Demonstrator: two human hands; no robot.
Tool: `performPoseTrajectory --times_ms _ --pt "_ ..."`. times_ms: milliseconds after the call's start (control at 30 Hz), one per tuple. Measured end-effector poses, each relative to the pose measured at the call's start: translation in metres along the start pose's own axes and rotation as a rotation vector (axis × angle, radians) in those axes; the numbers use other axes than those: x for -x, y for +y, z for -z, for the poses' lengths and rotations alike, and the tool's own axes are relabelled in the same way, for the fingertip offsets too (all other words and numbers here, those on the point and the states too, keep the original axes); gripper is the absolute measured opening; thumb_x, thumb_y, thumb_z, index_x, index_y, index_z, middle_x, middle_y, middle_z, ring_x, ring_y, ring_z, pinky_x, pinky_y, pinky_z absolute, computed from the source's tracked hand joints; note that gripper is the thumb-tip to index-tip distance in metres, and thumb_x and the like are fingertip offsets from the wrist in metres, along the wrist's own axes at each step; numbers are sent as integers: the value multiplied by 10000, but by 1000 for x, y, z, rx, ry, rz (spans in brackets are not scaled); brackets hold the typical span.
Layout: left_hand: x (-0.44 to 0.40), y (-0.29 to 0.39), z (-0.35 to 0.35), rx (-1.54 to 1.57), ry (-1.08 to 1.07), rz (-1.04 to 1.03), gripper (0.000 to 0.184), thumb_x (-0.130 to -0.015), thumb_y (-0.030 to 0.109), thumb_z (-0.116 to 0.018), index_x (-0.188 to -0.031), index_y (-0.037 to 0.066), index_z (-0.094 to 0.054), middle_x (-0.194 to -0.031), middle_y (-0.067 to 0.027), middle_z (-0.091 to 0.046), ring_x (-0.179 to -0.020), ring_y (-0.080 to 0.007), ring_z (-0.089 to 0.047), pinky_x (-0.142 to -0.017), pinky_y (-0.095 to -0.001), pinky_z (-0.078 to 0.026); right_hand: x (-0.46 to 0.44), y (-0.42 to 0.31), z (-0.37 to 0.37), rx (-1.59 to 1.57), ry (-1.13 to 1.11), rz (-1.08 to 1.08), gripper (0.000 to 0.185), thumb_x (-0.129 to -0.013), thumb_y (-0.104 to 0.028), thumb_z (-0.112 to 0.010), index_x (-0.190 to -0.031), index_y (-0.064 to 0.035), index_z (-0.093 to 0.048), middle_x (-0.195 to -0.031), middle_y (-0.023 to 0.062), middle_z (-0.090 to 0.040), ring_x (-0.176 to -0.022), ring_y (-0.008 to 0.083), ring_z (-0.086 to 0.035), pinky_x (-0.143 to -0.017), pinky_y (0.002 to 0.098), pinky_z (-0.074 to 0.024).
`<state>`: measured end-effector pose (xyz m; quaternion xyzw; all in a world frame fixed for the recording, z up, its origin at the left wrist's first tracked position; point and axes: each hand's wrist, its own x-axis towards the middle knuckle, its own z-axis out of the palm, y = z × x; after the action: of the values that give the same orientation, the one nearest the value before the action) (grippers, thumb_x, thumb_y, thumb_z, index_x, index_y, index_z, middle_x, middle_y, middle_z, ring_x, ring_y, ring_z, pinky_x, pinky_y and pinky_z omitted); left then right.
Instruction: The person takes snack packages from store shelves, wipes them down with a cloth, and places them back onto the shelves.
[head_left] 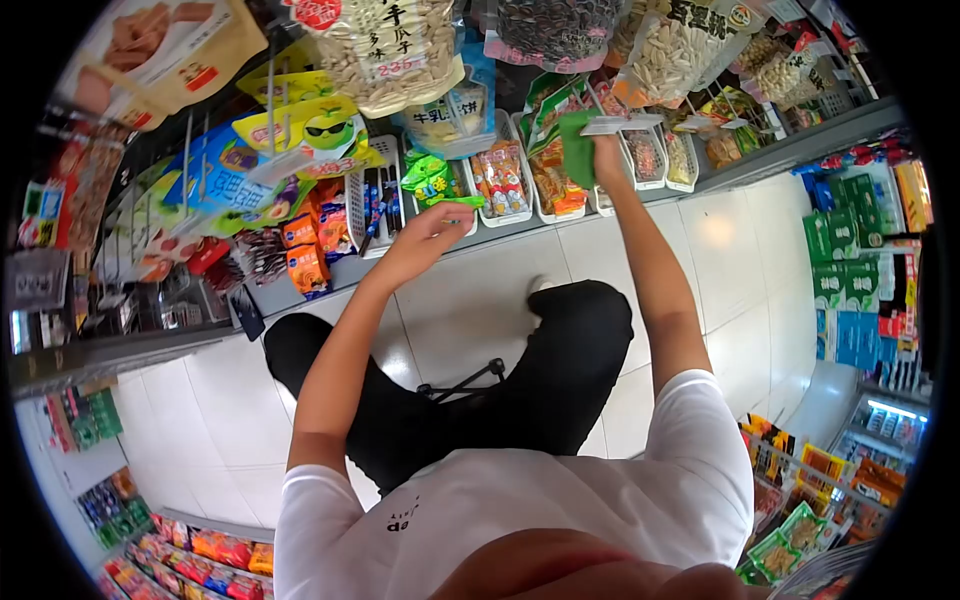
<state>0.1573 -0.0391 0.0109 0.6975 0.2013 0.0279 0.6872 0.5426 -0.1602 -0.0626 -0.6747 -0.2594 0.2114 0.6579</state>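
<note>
My right hand (pixel 608 162) is up at the shelf front with its fingers closed on a green cloth (pixel 577 150). A clear price-tag holder (pixel 622 124) juts out just above that hand. My left hand (pixel 430 240), palm down with loosely stretched fingers, is at the shelf edge below a bright green snack packet (pixel 430 178). Its fingertips come near the packet's lower corner; whether they touch, I cannot tell. Between my hands, white baskets hold wrapped snacks (pixel 500 178) and orange-red packets (pixel 556 185).
Large bags of sunflower seeds (pixel 385 50) hang above the baskets. Hooked snack bags (pixel 325 130) crowd the left side. My knees (pixel 580 335) straddle a black stool frame (pixel 465 385) on the tiled floor (pixel 480 290). Green cartons (pixel 845 240) stand at the right.
</note>
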Motion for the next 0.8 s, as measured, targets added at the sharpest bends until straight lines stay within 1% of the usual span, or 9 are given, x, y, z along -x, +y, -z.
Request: performPoseTrajectory --times_ms 100,233,267,367,500,533,600,733,800 --pt "-2 -1 -15 78 -9 29 383 -1054 257 -555 -1380 55 -550 -1321 -59 -629 -1200 -167 -611 -1030 -334 -470 -14 -3 10 -143 18 -97 500 -880 -193 -612 -1335 12 -581 -1208 111 -663 -1074 231 -603 -966 337 -445" --pt "3 -15 -16 41 118 237 398 -1044 296 -563 -1363 58 -563 -1330 -66 -625 -1197 -177 -618 -1003 -345 -486 -12 -19 15 -32 -17 21 476 -888 -246 -574 -1265 43 -610 -1200 147 -663 -1101 247 -593 -961 350 -442" --pt "2 -19 -14 -102 120 203 394 -1039 306 -574 -1349 63 -575 -1321 -61 -628 -1183 -177 -624 -990 -348 -492 -8 -20 18 -2 15 42 479 -895 -266 -558 -1253 45 -620 -1224 190 -661 -1131 307 -593 -973 380 -439" --pt "0 -4 -15 -39 80 148 391 -1030 312 -594 -1334 67 -591 -1306 -54 -630 -1173 -169 -623 -987 -343 -491 -30 0 25 227 13 74 464 -916 -268 -543 -1261 35 -615 -1257 232 -651 -1159 371 -586 -985 417 -435" --pt "8 0 -15 -34 122 82 364 -1021 293 -615 -1303 64 -619 -1233 -36 -655 -1145 -152 -625 -973 -328 -495 -77 57 24 190 36 79 384 -1034 -291 -476 -1212 16 -624 -1218 223 -665 -1135 350 -600 -969 426 -454" --pt "4 -9 -10 -50 159 139 356 -1024 287 -612 -1304 68 -623 -1209 -24 -663 -1134 -144 -624 -969 -322 -495 -60 29 20 78 -70 51 360 -1053 -313 -497 -1164 1 -634 -1126 165 -680 -1042 273 -622 -928 405 -481" --pt "-9 -10 -7 -47 176 119 359 -1024 286 -612 -1309 68 -622 -1209 -21 -662 -1131 -139 -623 -968 -319 -493 -57 31 19 -127 -104 30 333 -1043 -313 -533 -1125 -8 -640 -1058 132 -678 -987 234 -620 -898 393 -489" --pt "-40 -5 -16 -39 222 67 339 -1027 257 -609 -1304 62 -623 -1205 -20 -663 -1122 -127 -621 -962 -313 -492 -57 37 27 -43 -91 89 266 -1010 -257 -576 -1054 -4 -645 -957 100 -676 -926 229 -621 -868 391 -489" --pt "-52 -1 -27 -39 197 -11 322 -1029 231 -605 -1300 59 -624 -1206 -23 -664 -1111 -126 -621 -954 -310 -494 -61 42 38 55 -146 142 267 -988 -242 -588 -1098 -2 -626 -1017 121 -662 -957 239 -606 -894 389 -478"
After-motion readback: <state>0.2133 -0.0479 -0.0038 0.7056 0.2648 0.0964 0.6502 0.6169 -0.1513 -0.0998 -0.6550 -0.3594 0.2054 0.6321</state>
